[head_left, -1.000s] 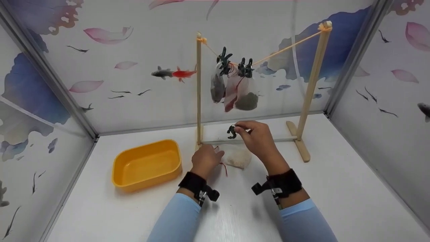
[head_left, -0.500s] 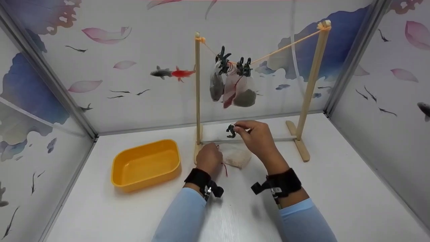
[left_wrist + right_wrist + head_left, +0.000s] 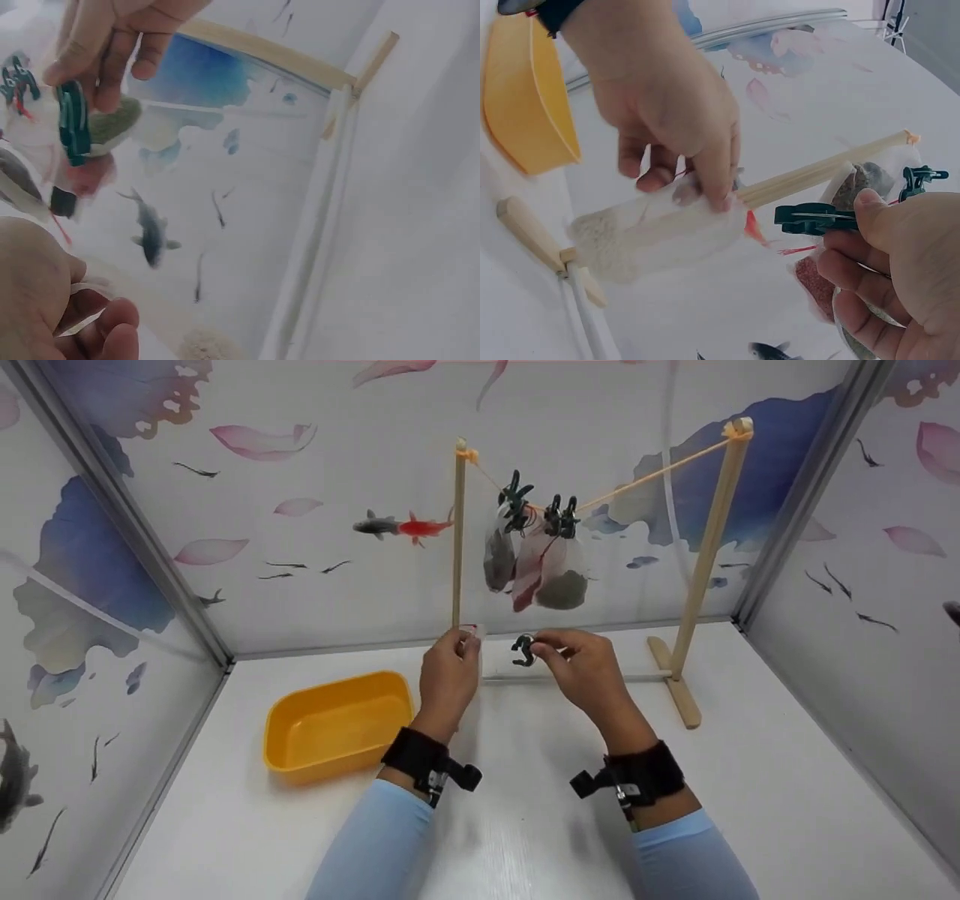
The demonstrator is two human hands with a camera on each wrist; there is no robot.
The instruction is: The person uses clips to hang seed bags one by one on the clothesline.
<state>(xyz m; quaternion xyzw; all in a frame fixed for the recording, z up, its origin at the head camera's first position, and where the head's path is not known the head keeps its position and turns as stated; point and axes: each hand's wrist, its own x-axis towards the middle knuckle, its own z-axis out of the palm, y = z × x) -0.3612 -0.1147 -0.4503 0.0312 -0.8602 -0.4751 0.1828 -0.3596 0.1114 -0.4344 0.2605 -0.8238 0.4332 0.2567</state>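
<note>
My left hand (image 3: 448, 679) pinches the top of a white sheer drawstring pouch (image 3: 656, 240), beside the left post. In the right wrist view the pouch hangs off the table, pale grains (image 3: 604, 244) gathered at its bottom; in the head view the hand hides most of it. Between thumb and fingertips of my right hand (image 3: 589, 671) is a dark green clip (image 3: 523, 651), a short way right of the pouch. Above both hands, several filled pouches (image 3: 562, 589) hang close together on an orange string (image 3: 660, 471), fixed by similar dark green clips (image 3: 561, 516).
Wooden posts (image 3: 458, 536) hold the string at both ends, with a pale bar (image 3: 641, 676) joining their feet. A yellow plastic basin (image 3: 337, 765) stands on the white table left of the frame. Patterned panels (image 3: 315, 607) enclose the back and sides.
My left hand has risen from the table with the white pouch, up beside the left post. My right hand keeps its place with the clip. The head view has shifted slightly.
</note>
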